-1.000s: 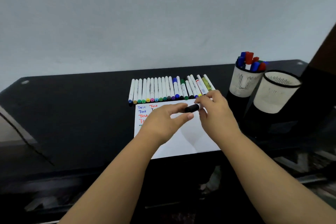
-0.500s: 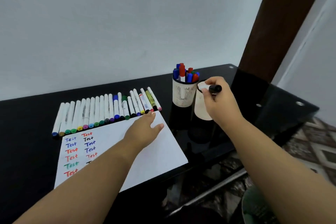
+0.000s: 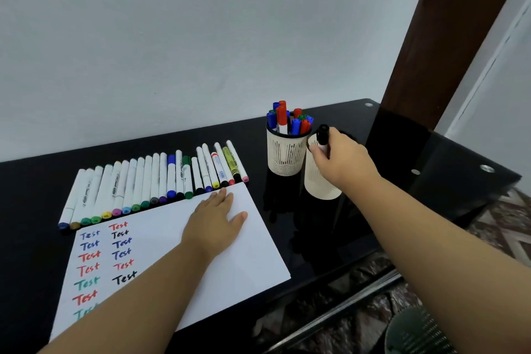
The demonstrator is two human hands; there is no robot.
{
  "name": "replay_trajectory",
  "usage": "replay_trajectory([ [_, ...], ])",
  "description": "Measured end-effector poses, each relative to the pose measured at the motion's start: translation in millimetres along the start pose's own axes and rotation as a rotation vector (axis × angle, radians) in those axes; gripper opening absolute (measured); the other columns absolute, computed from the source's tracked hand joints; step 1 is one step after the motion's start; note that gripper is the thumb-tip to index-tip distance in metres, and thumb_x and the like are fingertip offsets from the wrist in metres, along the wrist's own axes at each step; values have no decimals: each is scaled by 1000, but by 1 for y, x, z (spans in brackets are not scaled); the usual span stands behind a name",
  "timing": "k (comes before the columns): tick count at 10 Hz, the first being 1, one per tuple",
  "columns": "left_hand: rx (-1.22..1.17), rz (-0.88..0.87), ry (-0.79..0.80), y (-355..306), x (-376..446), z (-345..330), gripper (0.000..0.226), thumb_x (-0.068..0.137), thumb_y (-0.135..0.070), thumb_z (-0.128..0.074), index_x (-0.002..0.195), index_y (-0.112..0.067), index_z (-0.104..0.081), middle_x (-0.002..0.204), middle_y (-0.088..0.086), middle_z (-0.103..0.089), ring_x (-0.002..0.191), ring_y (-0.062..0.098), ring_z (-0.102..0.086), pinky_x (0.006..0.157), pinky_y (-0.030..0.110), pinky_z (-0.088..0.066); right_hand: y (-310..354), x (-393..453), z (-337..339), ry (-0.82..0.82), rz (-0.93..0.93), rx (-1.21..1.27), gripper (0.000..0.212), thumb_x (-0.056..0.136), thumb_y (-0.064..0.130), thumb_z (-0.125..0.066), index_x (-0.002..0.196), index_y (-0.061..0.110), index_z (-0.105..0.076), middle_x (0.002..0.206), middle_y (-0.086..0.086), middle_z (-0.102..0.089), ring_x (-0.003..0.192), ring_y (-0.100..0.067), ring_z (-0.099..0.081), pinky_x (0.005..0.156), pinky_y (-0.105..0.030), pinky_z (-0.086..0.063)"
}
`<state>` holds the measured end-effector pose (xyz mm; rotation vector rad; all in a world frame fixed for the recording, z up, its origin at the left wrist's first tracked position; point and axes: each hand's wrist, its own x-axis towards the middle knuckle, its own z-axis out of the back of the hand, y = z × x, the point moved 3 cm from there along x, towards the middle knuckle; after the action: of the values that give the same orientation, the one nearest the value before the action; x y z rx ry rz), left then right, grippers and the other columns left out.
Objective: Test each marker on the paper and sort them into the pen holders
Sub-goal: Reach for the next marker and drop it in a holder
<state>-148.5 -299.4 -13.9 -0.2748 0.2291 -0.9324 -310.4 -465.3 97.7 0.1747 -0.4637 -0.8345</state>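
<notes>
Holding a black-capped marker in my right hand, I have it standing up with the cap on top, right over the near pen holder. My fingers are curled round the white part of it. The bottom end goes down behind my hand, so I cannot tell how far it is inside the holder.

My left hand lies flat on the paper, fingers straight and holding nothing. My two hands are well apart.

The far pen holder is just beside the near one, touching it or almost. It is white with little slots, and it is full of markers with blue, red and green caps.

A long row of markers lies on the black table, side by side, just past the top edge of the paper. Their colored ends point to the paper.

On the left part of the paper, the word "Test" is written many times in two columns, in blue, red, green and black.
</notes>
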Motion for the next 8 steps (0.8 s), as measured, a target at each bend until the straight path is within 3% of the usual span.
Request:
replay_trajectory([
  [2, 3, -5, -5, 4, 1, -1, 62, 97, -51, -28, 151, -23, -12, 158, -8, -4, 145, 13, -3, 116, 32, -8, 5, -6, -4, -8, -7, 32, 32, 97, 33, -45, 71, 22, -31, 66, 6, -40, 58, -8, -40, 52, -25, -29],
  [3, 13, -8, -5, 3, 1, -1, 62, 97, -51, -27, 151, -23, -12, 158, -8, -4, 145, 13, -3, 116, 33, -9, 8, -10, -5, -16, -29, 36, 27, 98, 34, -43, 77, 19, -36, 67, 5, -42, 59, -9, -42, 48, -22, -27],
  [5, 24, -7, -6, 5, 3, -2, 63, 97, -52, -27, 151, -23, -12, 158, -7, -4, 145, 14, -4, 116, 33, -10, 15, -11, -7, 50, -77, 21, 23, 97, 40, -42, 91, 18, -45, 75, 3, -52, 69, -13, -50, 57, -26, -39],
  [8, 33, -7, -5, 5, 3, -3, 63, 97, -52, -27, 151, -22, -12, 158, -7, -4, 145, 14, -4, 116, 33, -10, 14, -5, -7, 92, -121, 7, 27, 96, 43, -43, 93, 17, -49, 80, 2, -53, 79, -18, -54, 65, -30, -41],
])
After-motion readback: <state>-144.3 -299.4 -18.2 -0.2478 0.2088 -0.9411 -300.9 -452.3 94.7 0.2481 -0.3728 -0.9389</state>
